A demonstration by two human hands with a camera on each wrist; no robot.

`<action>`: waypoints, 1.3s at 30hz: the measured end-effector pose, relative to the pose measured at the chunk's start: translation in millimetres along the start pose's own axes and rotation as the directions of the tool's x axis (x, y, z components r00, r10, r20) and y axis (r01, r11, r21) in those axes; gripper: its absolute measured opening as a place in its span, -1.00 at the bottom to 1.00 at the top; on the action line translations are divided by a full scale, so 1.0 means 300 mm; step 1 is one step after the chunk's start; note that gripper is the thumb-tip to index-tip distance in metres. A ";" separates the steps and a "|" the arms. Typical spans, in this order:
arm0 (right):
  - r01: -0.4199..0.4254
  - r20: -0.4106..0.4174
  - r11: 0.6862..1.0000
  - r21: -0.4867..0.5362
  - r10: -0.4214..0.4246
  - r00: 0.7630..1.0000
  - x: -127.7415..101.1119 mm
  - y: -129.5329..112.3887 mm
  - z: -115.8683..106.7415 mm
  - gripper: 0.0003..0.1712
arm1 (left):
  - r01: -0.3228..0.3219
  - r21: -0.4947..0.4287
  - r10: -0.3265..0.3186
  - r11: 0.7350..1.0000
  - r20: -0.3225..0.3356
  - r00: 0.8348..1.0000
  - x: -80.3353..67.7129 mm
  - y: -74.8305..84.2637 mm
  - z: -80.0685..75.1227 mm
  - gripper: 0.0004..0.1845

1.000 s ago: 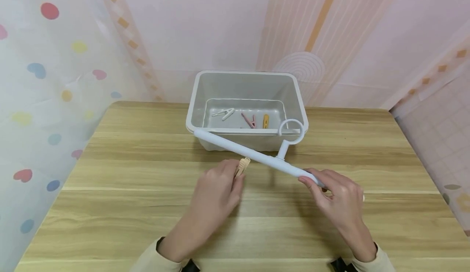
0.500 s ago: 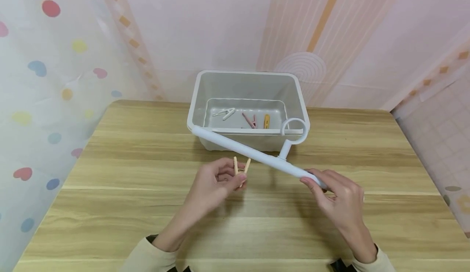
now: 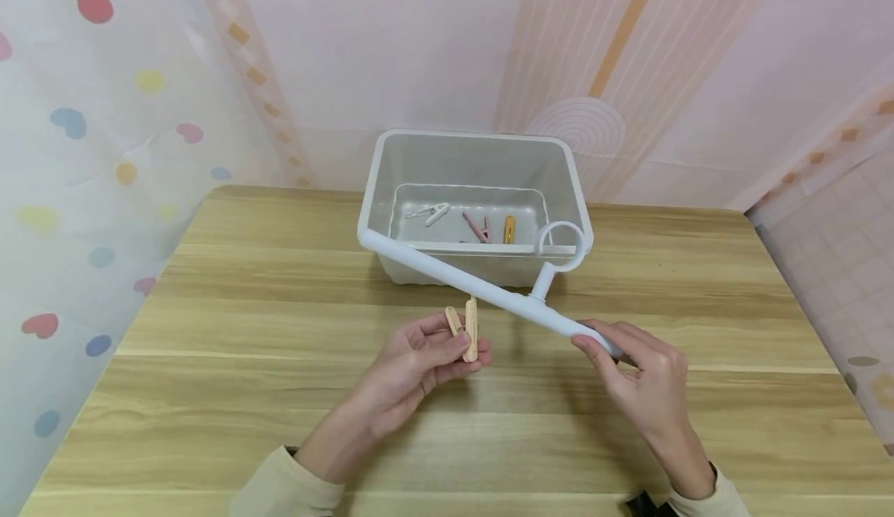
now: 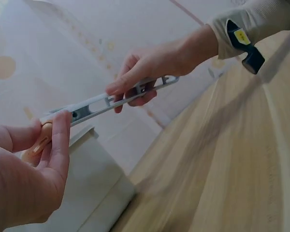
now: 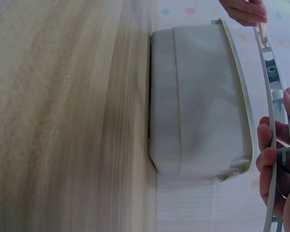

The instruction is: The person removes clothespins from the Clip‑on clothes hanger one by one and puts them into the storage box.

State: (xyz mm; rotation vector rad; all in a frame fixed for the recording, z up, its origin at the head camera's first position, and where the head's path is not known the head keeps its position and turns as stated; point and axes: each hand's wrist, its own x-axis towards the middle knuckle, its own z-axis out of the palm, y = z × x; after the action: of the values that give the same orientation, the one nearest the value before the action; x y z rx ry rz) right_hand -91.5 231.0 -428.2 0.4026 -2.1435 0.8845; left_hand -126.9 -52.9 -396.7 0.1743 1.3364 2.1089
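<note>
In the head view my left hand (image 3: 415, 362) pinches a cream clothes peg (image 3: 471, 332) between thumb and fingers, its two legs spread upward. Just beyond the peg runs a pale plastic hanger bar (image 3: 447, 270) with a ring on a short stem. My right hand (image 3: 646, 377) grips that bar by its right end and holds it slanted above the table. From the left wrist view, the peg (image 4: 42, 140) sits at the hanger's far end; whether it clasps the bar is unclear. The bar's hollow, ribbed underside (image 5: 271, 72) shows in the right wrist view.
A grey plastic bin (image 3: 482, 268) stands at the table's back, against the patterned wall cloth. Inside it lie a white peg (image 3: 429, 213), a pink peg (image 3: 478, 227) and a yellow peg (image 3: 509, 230). The hanger crosses in front of its near rim.
My left hand has turned palm upward, bringing the peg from nearly hidden to fully visible and rotating it. The hanger's left end has risen slightly; my right hand keeps its grip.
</note>
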 end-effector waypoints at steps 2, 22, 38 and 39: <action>-0.005 0.002 1.000 0.002 0.005 1.000 -0.001 0.000 0.000 -0.82 | 0.019 -0.028 -0.019 0.999 0.009 1.000 -0.004 -0.006 0.004 -0.51; -0.008 0.011 0.996 -0.087 0.009 1.000 -0.002 -0.001 -0.007 -0.74 | -0.110 0.288 0.147 0.951 -0.111 0.983 -0.033 -0.022 0.055 -0.65; -0.003 0.018 0.993 -0.119 0.005 1.000 0.003 -0.005 -0.009 -0.69 | -0.315 0.591 0.479 0.743 -0.141 0.866 -0.039 0.120 0.071 -0.74; -0.003 0.019 0.993 -0.118 0.005 1.000 0.003 -0.004 -0.010 -0.69 | -0.319 0.605 0.491 0.730 -0.139 0.860 -0.037 0.126 0.073 -0.74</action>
State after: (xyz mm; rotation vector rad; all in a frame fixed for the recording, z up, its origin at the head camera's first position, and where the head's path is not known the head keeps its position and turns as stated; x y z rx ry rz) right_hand -89.8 232.1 -425.5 0.3485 -2.2020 0.7543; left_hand -125.4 -53.3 -351.7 0.4597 2.2735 2.0635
